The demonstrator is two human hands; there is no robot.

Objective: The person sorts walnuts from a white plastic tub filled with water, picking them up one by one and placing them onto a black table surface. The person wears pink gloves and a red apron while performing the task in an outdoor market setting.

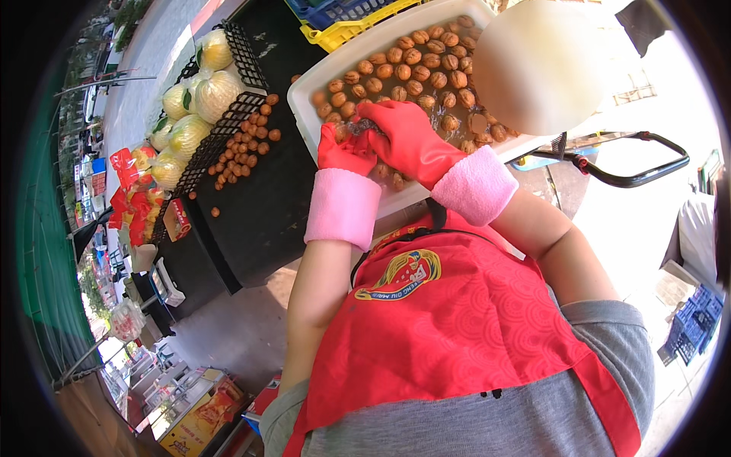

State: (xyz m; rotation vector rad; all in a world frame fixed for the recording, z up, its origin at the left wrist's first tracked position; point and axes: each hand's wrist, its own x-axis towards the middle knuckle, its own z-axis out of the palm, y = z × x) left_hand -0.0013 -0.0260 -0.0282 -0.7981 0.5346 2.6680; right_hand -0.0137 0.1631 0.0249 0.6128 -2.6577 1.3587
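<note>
Both my hands wear red rubber gloves with pink terry cuffs and meet over the near left part of a white plastic tub [302, 123]. My right hand [414, 140] grips a dark, shiny scouring pad [363, 125], which looks like steel wool. Close beside the pad, my left hand [347, 154] is curled around a brown round thing, apparently a walnut [341, 132], mostly covered by glove and pad. Many walnuts in shell [421, 73] lie in brownish water in the tub. A few more show beneath my wrists.
Left of the tub, loose brown nuts [245, 145] lie on a black tabletop [274, 217] beside a black plastic crate [220, 123] of net-wrapped pomelos [188, 137]. Yellow [365, 25] and blue crates [342, 8] stand behind the tub. A black metal handle [645, 180] juts out right. A blurred patch covers the upper right.
</note>
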